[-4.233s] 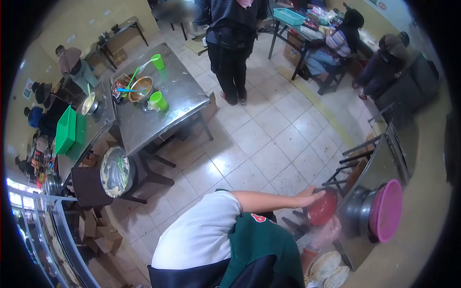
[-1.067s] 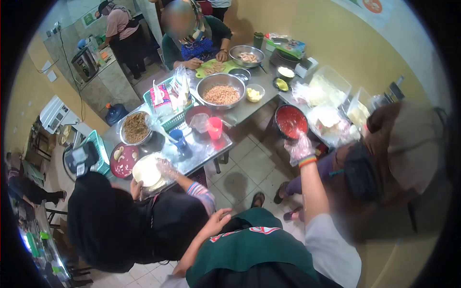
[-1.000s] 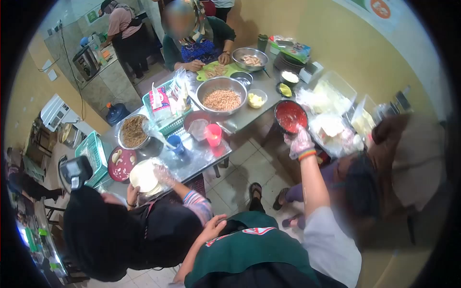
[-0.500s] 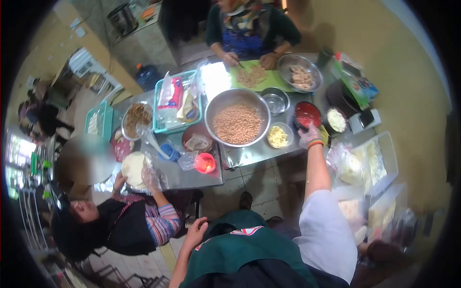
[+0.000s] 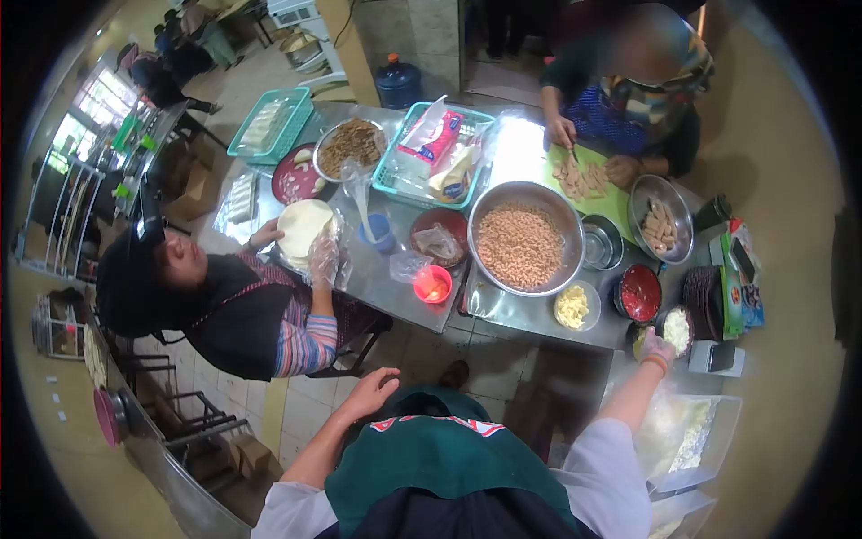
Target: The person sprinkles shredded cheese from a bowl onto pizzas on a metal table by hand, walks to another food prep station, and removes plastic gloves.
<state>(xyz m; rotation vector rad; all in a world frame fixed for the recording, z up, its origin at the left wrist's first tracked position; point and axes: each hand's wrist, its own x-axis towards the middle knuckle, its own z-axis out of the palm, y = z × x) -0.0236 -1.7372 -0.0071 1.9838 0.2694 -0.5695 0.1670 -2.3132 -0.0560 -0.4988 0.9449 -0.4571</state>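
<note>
My right hand [image 5: 657, 347], in a clear plastic glove with an orange band at the wrist, reaches to the near side of a dark bowl of white crumbly food [image 5: 678, 331]. A small yellowish-green thing [image 5: 641, 341] shows beside its fingers. What the fingertips hold, if anything, I cannot make out. Close by are a black bowl of red sauce [image 5: 639, 293] and a clear bowl of yellow shreds [image 5: 575, 307]. My left hand [image 5: 373, 393] hangs in front of my green apron, fingers loosely extended, with nothing in it.
A big metal bowl of brown pieces [image 5: 525, 238] stands on the metal table. At the left, a co-worker handles round white wrappers [image 5: 303, 229]; across, another cuts meat on a green board [image 5: 620, 207]. A blue-green basket [image 5: 415, 193] and plastic tubs [image 5: 709, 440] are nearby.
My right hand has moved from the red sauce bowl toward the white food bowl. The view has turned left, so the table appears shifted right. My left hand stays near my apron.
</note>
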